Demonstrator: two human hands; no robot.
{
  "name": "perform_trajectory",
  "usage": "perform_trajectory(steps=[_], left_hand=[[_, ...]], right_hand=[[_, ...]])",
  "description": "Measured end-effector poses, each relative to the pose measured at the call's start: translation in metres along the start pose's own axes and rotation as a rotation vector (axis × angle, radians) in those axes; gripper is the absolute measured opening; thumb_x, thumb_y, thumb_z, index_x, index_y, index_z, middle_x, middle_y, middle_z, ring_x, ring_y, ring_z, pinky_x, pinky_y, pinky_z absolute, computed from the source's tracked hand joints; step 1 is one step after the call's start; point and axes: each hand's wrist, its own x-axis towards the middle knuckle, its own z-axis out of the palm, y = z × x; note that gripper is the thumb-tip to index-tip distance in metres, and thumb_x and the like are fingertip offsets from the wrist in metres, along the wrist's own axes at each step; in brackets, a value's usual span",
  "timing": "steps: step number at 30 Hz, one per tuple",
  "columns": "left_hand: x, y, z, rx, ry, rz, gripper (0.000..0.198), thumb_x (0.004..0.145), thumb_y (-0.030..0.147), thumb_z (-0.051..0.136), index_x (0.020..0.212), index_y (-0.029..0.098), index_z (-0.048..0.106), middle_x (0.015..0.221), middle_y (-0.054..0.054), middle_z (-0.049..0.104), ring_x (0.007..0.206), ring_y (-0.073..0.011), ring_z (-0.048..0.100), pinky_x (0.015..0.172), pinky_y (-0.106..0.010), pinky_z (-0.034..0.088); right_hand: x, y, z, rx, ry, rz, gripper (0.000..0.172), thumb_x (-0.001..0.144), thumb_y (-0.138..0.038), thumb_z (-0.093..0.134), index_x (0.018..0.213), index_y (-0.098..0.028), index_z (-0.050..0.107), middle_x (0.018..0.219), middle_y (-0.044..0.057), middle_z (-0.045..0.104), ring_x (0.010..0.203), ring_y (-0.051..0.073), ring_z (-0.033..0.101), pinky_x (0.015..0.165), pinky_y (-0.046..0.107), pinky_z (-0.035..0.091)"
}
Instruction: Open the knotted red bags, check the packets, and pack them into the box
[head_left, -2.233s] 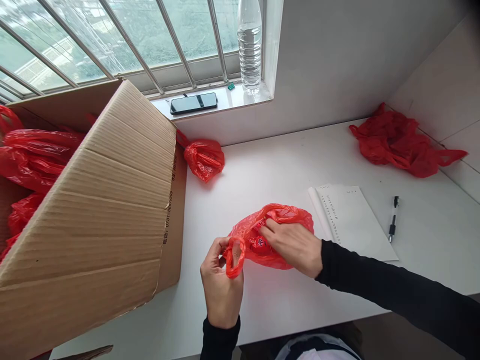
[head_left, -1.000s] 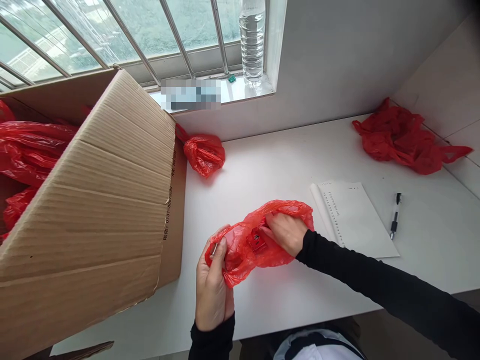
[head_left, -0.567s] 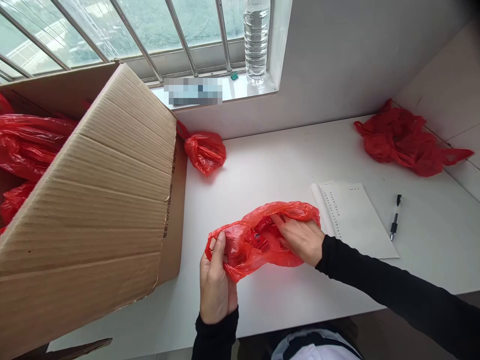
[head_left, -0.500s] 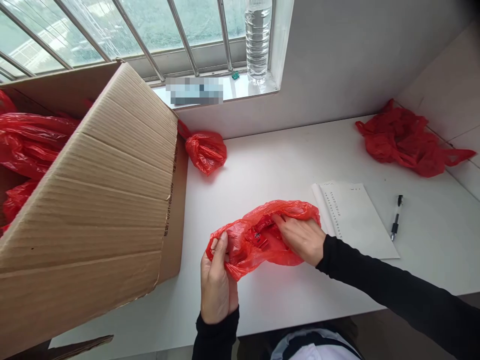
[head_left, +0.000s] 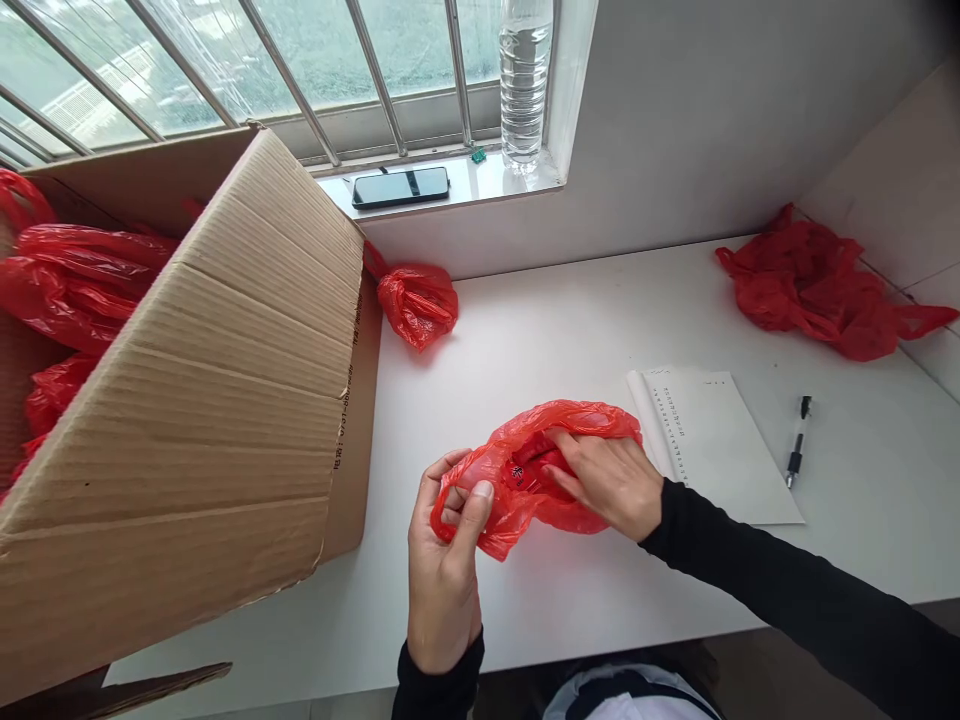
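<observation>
A thin red plastic bag point(head_left: 517, 530) lies on the white table with its mouth spread. My left hand point(head_left: 446, 560) grips the bag's left edge between thumb and fingers. Inside the mouth, my right hand point(head_left: 619, 480) reaches in from the right, its thumb apart from the fingers; some fingertips are hidden by the bag. Close to those fingers, in the bag, a red packet point(head_left: 519, 475) with dark characters partly shows. I cannot make out what else the bag contains.
At left stands a large cardboard box point(head_left: 225, 400) with red bags point(head_left: 82, 285) in it. A knotted red bag point(head_left: 418, 305) sits behind. A notebook point(head_left: 724, 440), a pen point(head_left: 799, 442) and crumpled red bags point(head_left: 817, 285) are at right. The sill holds a phone point(head_left: 401, 188) and a bottle point(head_left: 523, 95).
My left hand has shifted slightly right and changed its hold on the bag's edge, with the thumb now farther right. My right thumb has come into sight, spread from the fingers.
</observation>
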Motion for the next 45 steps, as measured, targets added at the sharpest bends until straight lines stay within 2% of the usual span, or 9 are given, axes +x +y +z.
perform_trajectory(steps=[4, 10, 15, 20, 25, 30, 35, 41, 45], left_hand=[[-0.007, 0.011, -0.001, 0.080, 0.072, 0.041, 0.065, 0.084, 0.039, 0.078, 0.142, 0.037, 0.048, 0.091, 0.000, 0.065, 0.089, -0.0154, 0.065, 0.079, -0.025, 0.057], [-0.014, 0.026, -0.003, 0.286, -0.075, 0.145, 0.039, 0.085, 0.038, 0.076, 0.122, 0.032, 0.066, 0.116, -0.005, 0.066, 0.099, -0.0188, 0.065, 0.077, -0.025, 0.058], [-0.011, 0.027, -0.012, 0.436, -0.259, 0.209, 0.036, 0.094, 0.031, 0.067, 0.129, 0.036, 0.064, 0.125, -0.004, 0.066, 0.108, -0.0185, 0.065, 0.089, -0.029, 0.057], [-0.006, 0.030, -0.013, 0.634, -0.242, 0.516, 0.028, 0.099, 0.022, 0.058, 0.121, 0.035, 0.071, 0.086, 0.001, 0.068, 0.077, -0.0123, 0.063, 0.073, -0.024, 0.052], [-0.005, 0.043, -0.003, 0.707, -0.049, 0.760, 0.023, 0.090, 0.020, 0.071, 0.107, 0.035, 0.078, 0.092, -0.002, 0.058, 0.085, -0.0138, 0.059, 0.074, -0.024, 0.050], [-0.009, 0.054, 0.009, 0.423, -0.074, 0.596, 0.018, 0.099, 0.032, 0.058, 0.090, 0.028, 0.073, 0.087, -0.003, 0.071, 0.098, -0.0213, 0.068, 0.093, -0.037, 0.053], [-0.005, 0.057, 0.018, 0.189, -0.164, 0.363, 0.030, 0.100, 0.047, 0.051, 0.094, 0.024, 0.069, 0.047, 0.007, 0.038, 0.042, -0.0093, 0.040, 0.049, -0.024, 0.041], [-0.001, 0.062, 0.018, 0.081, -0.278, 0.089, 0.034, 0.099, 0.052, 0.049, 0.107, 0.023, 0.064, 0.069, 0.002, 0.041, 0.064, -0.0118, 0.042, 0.062, -0.025, 0.040], [-0.007, 0.058, 0.026, 0.224, -0.272, 0.177, 0.030, 0.103, 0.045, 0.046, 0.090, 0.022, 0.061, 0.071, 0.001, 0.047, 0.065, -0.0124, 0.046, 0.063, -0.025, 0.040]], right_hand=[[-0.018, 0.006, -0.010, 0.098, 0.234, -0.049, 0.022, 0.104, -0.033, 0.046, 0.119, -0.022, 0.058, 0.092, 0.003, 0.071, 0.078, 0.021, 0.070, 0.059, 0.031, 0.048], [-0.017, 0.024, -0.010, 0.036, 0.603, -0.089, 0.042, 0.093, -0.026, 0.064, 0.133, -0.016, 0.053, 0.102, 0.012, 0.059, 0.088, 0.027, 0.055, 0.077, 0.040, 0.054], [0.000, 0.031, -0.004, 0.178, 0.622, -0.038, 0.048, 0.096, -0.039, 0.062, 0.136, -0.015, 0.051, 0.103, 0.012, 0.059, 0.090, 0.028, 0.053, 0.086, 0.047, 0.052], [0.007, 0.020, -0.022, 0.705, 0.458, -0.025, 0.047, 0.095, -0.045, 0.063, 0.134, -0.021, 0.052, 0.115, 0.009, 0.062, 0.111, 0.026, 0.057, 0.100, 0.045, 0.049], [-0.008, 0.012, -0.051, 1.156, 0.311, -0.096, 0.031, 0.100, -0.046, 0.055, 0.122, -0.025, 0.060, 0.111, 0.005, 0.066, 0.109, 0.021, 0.064, 0.096, 0.035, 0.053], [-0.041, 0.013, -0.077, 1.081, 0.451, -0.228, 0.013, 0.103, -0.038, 0.052, 0.102, -0.030, 0.062, 0.088, -0.003, 0.059, 0.076, 0.012, 0.060, 0.072, 0.025, 0.051], [-0.058, 0.015, -0.086, 0.888, 0.759, -0.203, 0.019, 0.103, -0.032, 0.054, 0.084, -0.027, 0.056, 0.095, 0.002, 0.056, 0.108, 0.019, 0.055, 0.085, 0.029, 0.048], [-0.059, 0.012, -0.076, 1.231, 0.548, -0.297, 0.019, 0.109, -0.033, 0.036, 0.096, -0.027, 0.049, 0.077, -0.001, 0.052, 0.076, 0.017, 0.058, 0.068, 0.032, 0.051], [-0.056, -0.003, -0.076, 1.090, 0.437, -0.416, 0.003, 0.106, -0.027, 0.043, 0.107, -0.030, 0.044, 0.073, -0.005, 0.051, 0.062, 0.013, 0.052, 0.060, 0.028, 0.049]])
